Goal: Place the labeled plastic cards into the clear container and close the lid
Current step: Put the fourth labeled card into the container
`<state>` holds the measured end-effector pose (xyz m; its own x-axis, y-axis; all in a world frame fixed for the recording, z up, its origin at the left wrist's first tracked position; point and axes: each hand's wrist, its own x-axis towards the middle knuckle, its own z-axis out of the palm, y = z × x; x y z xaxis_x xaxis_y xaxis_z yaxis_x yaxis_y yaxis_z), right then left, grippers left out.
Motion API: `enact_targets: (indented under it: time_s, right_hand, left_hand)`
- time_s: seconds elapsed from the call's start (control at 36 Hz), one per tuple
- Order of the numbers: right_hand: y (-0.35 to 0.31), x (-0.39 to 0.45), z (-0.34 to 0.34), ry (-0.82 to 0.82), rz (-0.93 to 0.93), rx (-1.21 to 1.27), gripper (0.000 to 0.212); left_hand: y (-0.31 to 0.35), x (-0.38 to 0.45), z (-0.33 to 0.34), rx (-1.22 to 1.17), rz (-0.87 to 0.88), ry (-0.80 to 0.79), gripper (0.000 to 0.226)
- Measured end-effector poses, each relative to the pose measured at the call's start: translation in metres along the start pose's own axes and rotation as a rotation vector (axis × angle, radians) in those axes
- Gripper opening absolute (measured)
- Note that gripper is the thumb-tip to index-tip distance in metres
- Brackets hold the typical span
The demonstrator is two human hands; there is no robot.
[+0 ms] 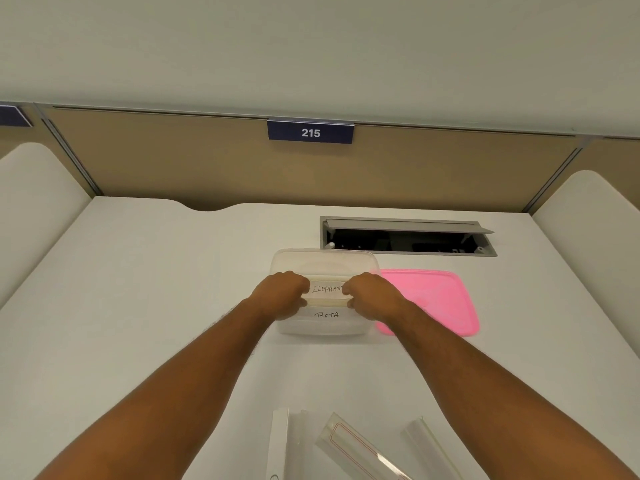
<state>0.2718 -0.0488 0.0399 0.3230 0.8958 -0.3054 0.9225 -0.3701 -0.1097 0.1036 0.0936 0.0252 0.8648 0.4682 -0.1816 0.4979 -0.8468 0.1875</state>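
Note:
A clear plastic container [323,259] sits open on the white desk, just in front of the cable hatch. Over its middle I hold a card labelled ELEPHANT [327,289] by both ends: my left hand [282,294] grips its left end and my right hand [372,296] its right end. A second card labelled BETA [326,315] lies inside the container, nearer to me. The pink lid [436,301] lies flat on the desk, right of the container. Three more clear plastic cards [349,445] lie at the near edge between my forearms.
An open cable hatch [408,237] is set into the desk [156,289] behind the container. A tan partition with a sign reading 215 [310,132] closes off the back. White rounded dividers [34,188] stand at both sides.

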Motion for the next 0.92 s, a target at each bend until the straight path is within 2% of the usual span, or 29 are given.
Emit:
enact_targets:
  time_s: [0.14, 0.36, 0.61, 0.75, 0.92]
  right_hand:
    - [-0.007, -0.008, 0.000, 0.095, -0.031, 0.010, 0.035]
    - [-0.027, -0.028, -0.001, 0.248, -0.099, -0.043, 0.024]
    - [-0.048, -0.049, 0.003, 0.432, -0.218, -0.039, 0.018]
    - [-0.063, -0.059, 0.010, 0.499, -0.263, -0.050, 0.013]
    - [-0.079, -0.073, 0.027, 0.495, -0.287, -0.014, 0.013]
  left_hand:
    - [0.009, -0.019, 0.001, -0.073, 0.010, 0.141, 0.031]
    - [0.017, -0.056, 0.008, -0.168, 0.030, 0.304, 0.026]
    - [0.016, -0.090, 0.012, -0.190, 0.112, 0.479, 0.033]
    - [0.018, -0.109, 0.020, -0.194, 0.132, 0.530, 0.036]
    - [0.020, -0.131, 0.037, -0.212, 0.127, 0.536, 0.037]
